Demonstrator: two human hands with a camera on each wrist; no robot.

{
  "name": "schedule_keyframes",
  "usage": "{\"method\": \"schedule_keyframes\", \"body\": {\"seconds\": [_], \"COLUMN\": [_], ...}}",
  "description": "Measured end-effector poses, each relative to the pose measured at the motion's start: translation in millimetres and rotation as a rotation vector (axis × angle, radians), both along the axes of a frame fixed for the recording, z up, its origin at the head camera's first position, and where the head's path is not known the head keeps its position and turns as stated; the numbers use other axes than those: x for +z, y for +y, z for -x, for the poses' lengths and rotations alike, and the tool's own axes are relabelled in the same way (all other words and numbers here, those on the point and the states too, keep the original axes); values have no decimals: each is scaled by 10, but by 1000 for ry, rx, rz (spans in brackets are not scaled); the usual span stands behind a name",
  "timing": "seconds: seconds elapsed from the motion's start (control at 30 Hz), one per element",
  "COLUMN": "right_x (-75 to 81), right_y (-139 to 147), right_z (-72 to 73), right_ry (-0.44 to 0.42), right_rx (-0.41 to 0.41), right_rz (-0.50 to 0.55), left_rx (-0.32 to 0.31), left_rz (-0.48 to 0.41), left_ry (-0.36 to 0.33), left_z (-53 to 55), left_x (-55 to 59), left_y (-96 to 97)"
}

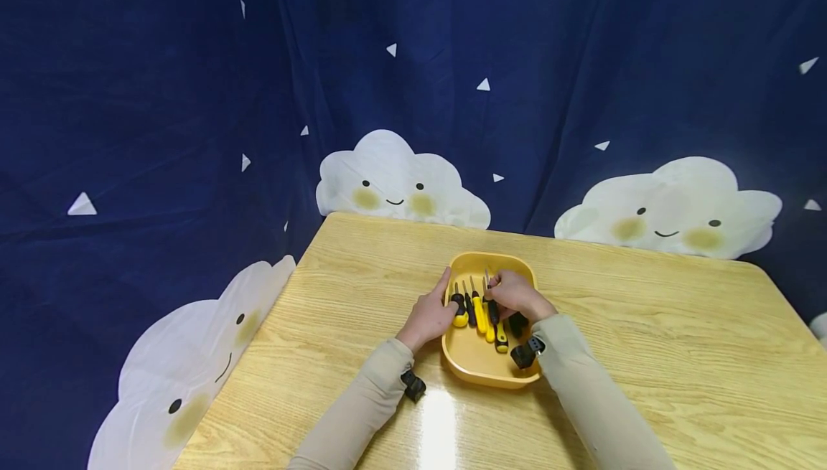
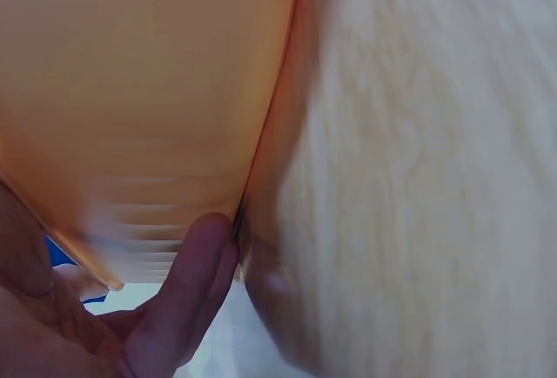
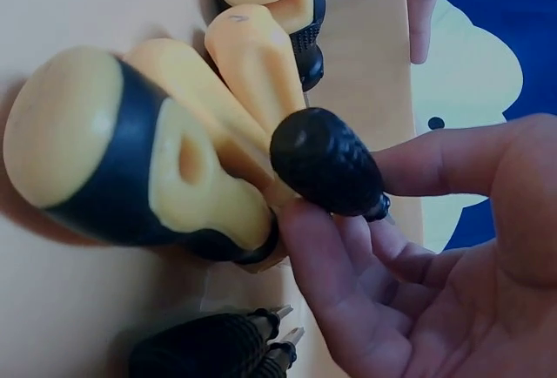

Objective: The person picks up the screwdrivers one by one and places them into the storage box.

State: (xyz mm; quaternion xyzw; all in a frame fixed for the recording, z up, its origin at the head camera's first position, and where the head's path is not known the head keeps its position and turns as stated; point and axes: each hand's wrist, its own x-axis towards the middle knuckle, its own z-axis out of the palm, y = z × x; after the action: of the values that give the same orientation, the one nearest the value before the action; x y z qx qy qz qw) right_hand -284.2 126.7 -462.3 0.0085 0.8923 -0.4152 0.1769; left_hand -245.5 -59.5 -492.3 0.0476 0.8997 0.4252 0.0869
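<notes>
A yellow plastic tray (image 1: pixel 474 361) holds several screwdrivers. My left hand (image 1: pixel 428 318) grips its left wall, thumb over the rim and the other fingers along the outside, as the left wrist view shows. Inside the tray, my right hand (image 1: pixel 517 293) pinches a screwdriver with a black handle (image 3: pixel 325 160) between thumb and fingers, its shaft pointing away from me. Beside it lie yellow-handled screwdrivers (image 1: pixel 479 314) and a thick yellow-and-black one (image 3: pixel 96 151). A stubby screwdriver (image 1: pixel 460 312) sits at the left wall, near my left thumb. Black-handled screwdrivers (image 3: pixel 209 347) lie under my right hand.
The tray stands on a light wooden table (image 1: pixel 646 341), with table surface on both sides of it. Behind the table hangs a dark blue curtain (image 1: pixel 452 39) with white clouds. Black cameras are strapped to both wrists.
</notes>
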Motion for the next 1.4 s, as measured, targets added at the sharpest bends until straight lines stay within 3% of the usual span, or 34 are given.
{"method": "schedule_keyframes", "body": {"seconds": [0.53,0.8,1.13,1.4], "right_x": [-6,68,292,549], "right_y": [15,-4,-50,35], "right_z": [-53,-35,-78,-159], "right_ry": [2,23,87,253], "right_rx": [-10,-7,85,249], "right_rz": [27,52,22,-188], "left_rx": [6,3,-45,-58], "left_rz": [-10,2,47,81], "left_ry": [-3,2,-31,-27], "left_z": [-24,-12,-1,45], "left_x": [-56,-27,62,115], "left_y": [9,-17,-59,-102]}}
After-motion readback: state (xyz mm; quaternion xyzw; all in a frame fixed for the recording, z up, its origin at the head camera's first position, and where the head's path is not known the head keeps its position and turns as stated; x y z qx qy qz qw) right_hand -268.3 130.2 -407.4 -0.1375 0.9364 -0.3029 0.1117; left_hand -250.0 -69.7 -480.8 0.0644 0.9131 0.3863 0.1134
